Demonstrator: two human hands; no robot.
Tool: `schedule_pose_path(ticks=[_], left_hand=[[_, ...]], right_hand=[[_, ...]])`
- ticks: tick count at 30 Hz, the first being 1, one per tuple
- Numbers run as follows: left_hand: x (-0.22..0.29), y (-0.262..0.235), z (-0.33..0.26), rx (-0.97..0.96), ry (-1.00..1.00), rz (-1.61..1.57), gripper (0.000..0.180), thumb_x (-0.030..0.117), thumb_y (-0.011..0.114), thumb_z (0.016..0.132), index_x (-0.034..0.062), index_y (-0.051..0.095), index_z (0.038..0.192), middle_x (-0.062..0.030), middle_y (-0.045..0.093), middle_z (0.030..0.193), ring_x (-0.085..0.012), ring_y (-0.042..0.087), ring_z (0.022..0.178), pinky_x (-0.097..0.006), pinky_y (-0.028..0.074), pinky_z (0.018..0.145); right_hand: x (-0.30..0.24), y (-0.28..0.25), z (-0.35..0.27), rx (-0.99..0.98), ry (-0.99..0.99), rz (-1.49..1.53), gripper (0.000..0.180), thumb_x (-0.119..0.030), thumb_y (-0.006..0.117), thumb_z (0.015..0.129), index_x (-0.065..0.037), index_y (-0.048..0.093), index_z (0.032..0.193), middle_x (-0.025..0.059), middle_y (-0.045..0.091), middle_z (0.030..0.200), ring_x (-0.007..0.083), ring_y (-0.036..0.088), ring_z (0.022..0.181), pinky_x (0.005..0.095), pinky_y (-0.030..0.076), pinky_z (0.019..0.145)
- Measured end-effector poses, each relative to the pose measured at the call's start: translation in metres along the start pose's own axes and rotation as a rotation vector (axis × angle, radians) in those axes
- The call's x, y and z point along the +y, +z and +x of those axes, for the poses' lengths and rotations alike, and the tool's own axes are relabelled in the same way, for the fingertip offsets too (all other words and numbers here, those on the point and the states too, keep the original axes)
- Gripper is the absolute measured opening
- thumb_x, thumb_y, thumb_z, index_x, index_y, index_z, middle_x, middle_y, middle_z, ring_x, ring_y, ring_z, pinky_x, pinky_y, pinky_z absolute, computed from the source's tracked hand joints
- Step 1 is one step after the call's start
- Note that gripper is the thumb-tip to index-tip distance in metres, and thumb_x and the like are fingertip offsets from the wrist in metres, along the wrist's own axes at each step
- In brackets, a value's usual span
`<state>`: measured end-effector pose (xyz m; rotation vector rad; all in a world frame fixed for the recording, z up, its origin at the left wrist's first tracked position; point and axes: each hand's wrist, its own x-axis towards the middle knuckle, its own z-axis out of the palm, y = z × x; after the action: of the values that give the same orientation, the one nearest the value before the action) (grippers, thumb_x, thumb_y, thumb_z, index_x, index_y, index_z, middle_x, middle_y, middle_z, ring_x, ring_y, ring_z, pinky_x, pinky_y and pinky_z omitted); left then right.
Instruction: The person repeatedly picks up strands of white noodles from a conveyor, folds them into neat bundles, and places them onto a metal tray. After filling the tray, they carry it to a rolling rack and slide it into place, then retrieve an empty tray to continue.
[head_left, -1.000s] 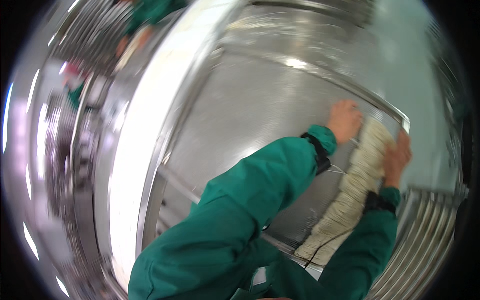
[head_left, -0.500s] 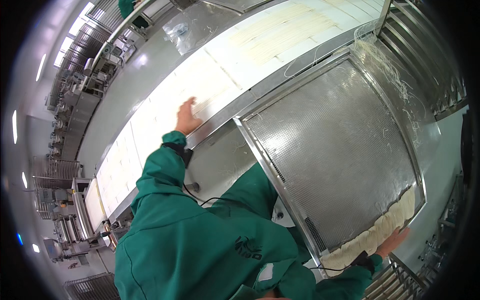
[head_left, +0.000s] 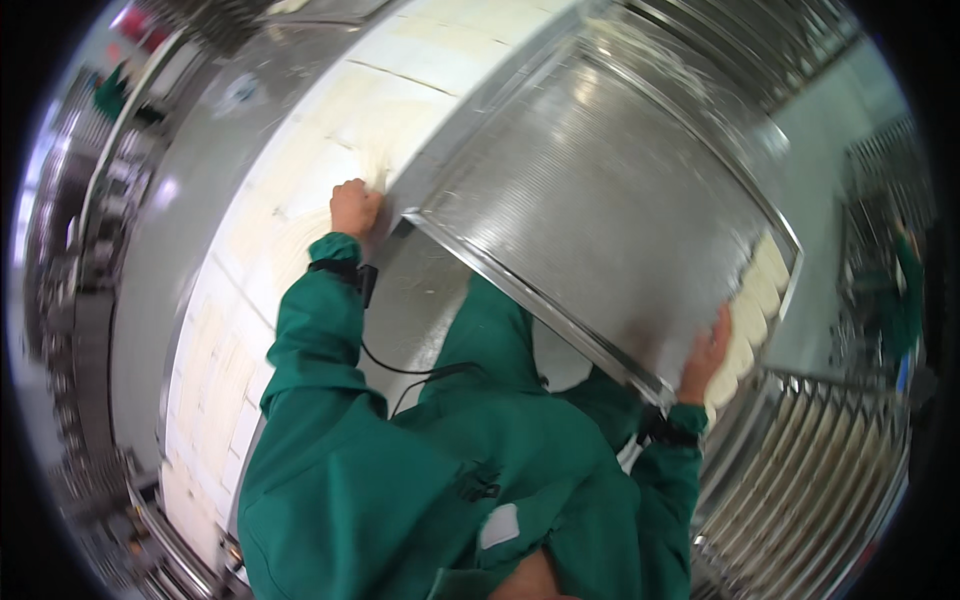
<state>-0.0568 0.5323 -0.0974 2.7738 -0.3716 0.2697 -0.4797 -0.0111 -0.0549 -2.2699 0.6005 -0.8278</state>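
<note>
Left hand (head_left: pixel 355 210) is curled into a loose fist on the pale noodle sheet (head_left: pixel 300 200), right beside the near corner of the big metal tray (head_left: pixel 600 210); whether its fingers actually pinch strands I cannot tell. Half a second ago that hand lay flat and spread on the same pale band, further from the tray's corner, so it has closed and drawn in toward the tray. Right hand (head_left: pixel 708 350) is spread, palm against the tray's lower right edge, fingers pressed on the rim next to a row of cream noodle bundles (head_left: pixel 750 310) lying along that side; it held the same edge before, which suggests that the tray is being steadied while the other hand works at the sheet. The tray itself is a wide rectangle of finely perforated, dull-gleaming steel with a raised polished rim, tilted across the view and partly covering the conveyor (head_left: pixel 200 180) beneath. Noodle sheet runs as a long, matte, cream-coloured band scored into panels, softly ribbed where strands lie side by side. Both arms wear smooth green sleeves (head_left: pixel 320 330) with dark wrist straps, and a thin black cable hangs from the left cuff. Ridged metal racking (head_left: pixel 800 480) gleams at the lower right.
</note>
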Motion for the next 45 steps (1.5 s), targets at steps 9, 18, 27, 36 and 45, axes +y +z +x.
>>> schedule_pose_path(ticks=[9, 18, 27, 36, 45], left_hand=[[0.309, -0.108, -0.072, -0.763, 0.155, -1.2, 0.023, 0.012, 0.061, 0.097, 0.003, 0.065, 0.117, 0.0008, 0.067, 0.098, -0.0085, 0.058, 0.091, -0.026, 0.046, 0.086], [0.397, -0.048, -0.126, -1.188, -0.147, -1.682, 0.008, 0.01, 0.058, 0.098, 0.0017, 0.059, 0.098, -0.002, 0.058, 0.081, -0.0107, 0.052, 0.074, -0.027, 0.047, 0.073], [0.372, 0.021, -0.152, -1.038, -0.23, -1.185, 0.005, 0.007, 0.059, 0.087, 0.0039, 0.057, 0.084, -0.0051, 0.058, 0.075, -0.014, 0.052, 0.074, -0.028, 0.044, 0.072], [0.468, -0.011, -0.198, -1.483, 0.255, -0.992, 0.034, 0.014, 0.064, 0.094, 0.0006, 0.067, 0.125, -0.0062, 0.069, 0.107, -0.0127, 0.063, 0.092, -0.027, 0.053, 0.079], [0.47, 0.065, -0.201, -0.825, 0.907, -0.771, 0.029, 0.008, 0.06, 0.094, 0.0015, 0.07, 0.12, -0.0116, 0.07, 0.111, -0.0299, 0.067, 0.098, -0.04, 0.053, 0.088]], right_hand=[[-0.184, 0.049, 0.002, -0.056, -0.323, 0.122, 0.086, -0.029, 0.082, 0.077, -0.001, 0.044, 0.148, 0.0214, 0.047, 0.15, 0.0413, 0.046, 0.134, 0.0538, 0.035, 0.112], [-0.08, 0.012, -0.039, -0.184, -0.074, -0.223, 0.052, 0.001, 0.055, 0.08, -0.005, 0.057, 0.131, 0.0145, 0.059, 0.113, 0.0375, 0.055, 0.111, 0.0441, 0.048, 0.089], [-0.013, -0.024, -0.095, -0.282, -0.095, -0.455, 0.039, -0.003, 0.063, 0.078, -0.008, 0.063, 0.116, 0.0127, 0.06, 0.112, 0.0348, 0.056, 0.11, 0.0491, 0.042, 0.096], [-0.011, -0.068, -0.112, -0.05, 0.074, -0.176, 0.034, 0.0, 0.062, 0.08, -0.004, 0.067, 0.114, 0.017, 0.064, 0.119, 0.0385, 0.057, 0.116, 0.0477, 0.045, 0.101], [-0.009, -0.058, -0.115, -0.006, -0.044, -0.149, 0.025, -0.001, 0.068, 0.079, -0.005, 0.067, 0.105, 0.0137, 0.065, 0.112, 0.0362, 0.058, 0.112, 0.046, 0.045, 0.101]])
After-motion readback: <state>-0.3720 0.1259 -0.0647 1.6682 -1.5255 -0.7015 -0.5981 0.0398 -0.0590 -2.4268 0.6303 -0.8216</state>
